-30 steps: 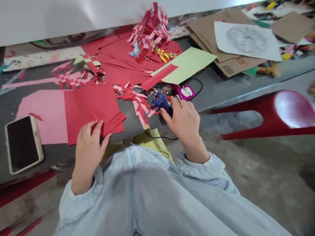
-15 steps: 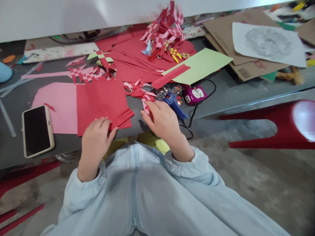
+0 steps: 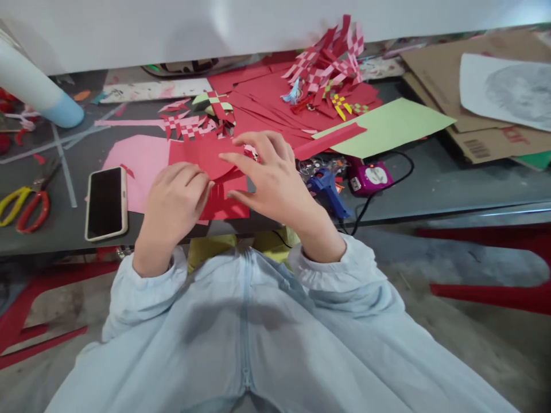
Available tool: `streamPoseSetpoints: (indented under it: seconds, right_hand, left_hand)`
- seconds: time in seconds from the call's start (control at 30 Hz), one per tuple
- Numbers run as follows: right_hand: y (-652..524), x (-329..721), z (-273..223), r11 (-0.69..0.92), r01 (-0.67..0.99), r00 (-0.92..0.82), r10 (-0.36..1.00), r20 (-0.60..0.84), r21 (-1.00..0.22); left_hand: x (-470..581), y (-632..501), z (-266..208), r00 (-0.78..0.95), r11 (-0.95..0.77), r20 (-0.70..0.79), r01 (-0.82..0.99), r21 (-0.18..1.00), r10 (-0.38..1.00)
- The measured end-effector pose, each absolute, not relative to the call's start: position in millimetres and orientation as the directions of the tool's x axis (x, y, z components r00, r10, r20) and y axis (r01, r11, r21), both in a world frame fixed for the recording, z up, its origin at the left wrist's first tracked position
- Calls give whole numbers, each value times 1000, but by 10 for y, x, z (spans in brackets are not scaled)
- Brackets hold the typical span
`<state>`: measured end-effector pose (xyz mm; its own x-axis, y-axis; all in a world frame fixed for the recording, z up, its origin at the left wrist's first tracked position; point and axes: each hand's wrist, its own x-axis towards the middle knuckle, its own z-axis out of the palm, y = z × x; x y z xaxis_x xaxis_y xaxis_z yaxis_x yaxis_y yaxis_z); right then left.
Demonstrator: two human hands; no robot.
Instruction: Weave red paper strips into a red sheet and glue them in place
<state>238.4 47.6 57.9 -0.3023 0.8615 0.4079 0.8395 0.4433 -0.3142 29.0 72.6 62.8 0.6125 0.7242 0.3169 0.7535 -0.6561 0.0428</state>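
Note:
Over the front of the table, my left hand (image 3: pixel 174 198) is closed, thumb and fingers together at the edge of a red paper sheet (image 3: pixel 206 158). That sheet bows up slightly and throws a shadow on the red paper (image 3: pixel 232 201) beneath. My right hand (image 3: pixel 275 178) hovers at the sheet's right side, fingers spread and thumb apart, with nothing visible between them. Pink paper (image 3: pixel 138 172) lies left of the red sheet. Loose woven pink and red strips (image 3: pixel 185 126) lie behind.
On the left are a phone (image 3: pixel 107 203), scissors (image 3: pixel 32 203) and a white and blue bottle (image 3: pixel 43 86). To the right lie a blue glue gun (image 3: pixel 328 192), a purple box (image 3: pixel 370 175) with a black cord, green paper (image 3: pixel 391 129) and cardboard (image 3: pixel 486 140).
My right hand has moved left from beside the glue gun to the red paper, its fingers spreading. The red sheet's front edge has lifted. The view has shifted left, bringing scissors into sight.

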Motion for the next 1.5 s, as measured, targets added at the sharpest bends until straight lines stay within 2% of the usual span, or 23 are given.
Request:
streamPoseSetpoints:
  seconds: [0.1,0.2,0.27,0.33,0.43,0.67,0.77,0.87,0.97,1.07,1.27,1.5]
  right_hand:
    - [548,2346,680,485,790,-325,850,413,-376]
    - [615,2353,716,475,702,-302,873,383,-531]
    - [648,2370,719,449,623,-239,889,392,-640]
    - [669,2391,716,433,545,-174,896,409,-718]
    - [675,2423,710,405,461,-147,912,382,-790]
    - [670,2512,637,345,307,-111,939,327,-887]
    - [664,2554,551,275,195,39,957,287,-941]
    - [607,2547,439,149,8,181,972,148,-989]
    - [503,2465,346,82,-157,104,992,66,-984]
    - [429,2338,300,61,-230,-14,998,66,-971]
    - [478,2146,233,130,-300,50,991,121,-945]
    - [506,2149,135,91,-346,130,990,48,-934]
  left_hand:
    - [289,781,787,586,-654,324,738,165,743]
    - [306,827,852,466,-590,364,673,447,806]
    - [333,847,844,364,-511,361,556,656,859]
    - [361,854,807,275,-408,316,409,816,908]
    - [383,845,735,238,-262,205,243,934,949]
    - [389,767,698,257,-106,61,165,981,964]
    - [394,730,702,179,-67,50,90,994,982]
    - [412,708,673,97,-46,44,11,999,994]
    - [464,700,613,37,-42,46,-104,994,998]
    - [543,679,539,8,-76,79,-182,980,997]
    - [645,579,386,-61,-225,222,-44,973,973]
    - [637,507,293,-73,-262,268,78,962,961]
